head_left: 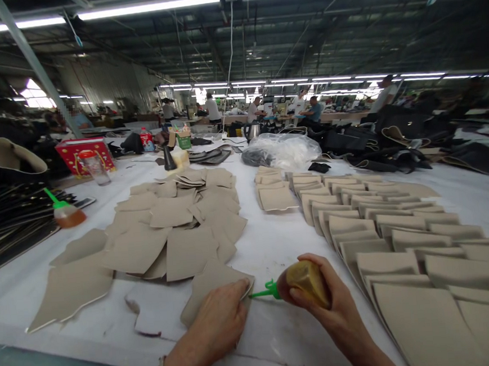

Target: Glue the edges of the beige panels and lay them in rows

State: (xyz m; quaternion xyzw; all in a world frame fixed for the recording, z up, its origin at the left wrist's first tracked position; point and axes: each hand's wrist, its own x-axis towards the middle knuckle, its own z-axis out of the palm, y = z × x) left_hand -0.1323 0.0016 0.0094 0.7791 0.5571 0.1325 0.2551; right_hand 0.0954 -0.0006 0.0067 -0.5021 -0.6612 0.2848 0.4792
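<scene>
My right hand (328, 300) is wrapped round a squeeze bottle (305, 282) of amber liquid, tipped on its side. Its green nozzle points left, with the tip at the edge of a beige leather-like piece (210, 281). Fingers of my left hand (225, 314) are closed on that piece's right edge, holding it above the white table. Beyond it lies a loose heap of similar beige pieces (190, 249). To the right, more beige pieces (386, 265) stand in overlapping rows.
A second green-tipped bottle (69, 215) lies at the left beside dark stacked material (10, 224). Farther back are a clear jar with a red lid (95, 167), a red box (87, 150), a clear plastic bag (284, 150) and black pieces (394, 143). Several people work in the background.
</scene>
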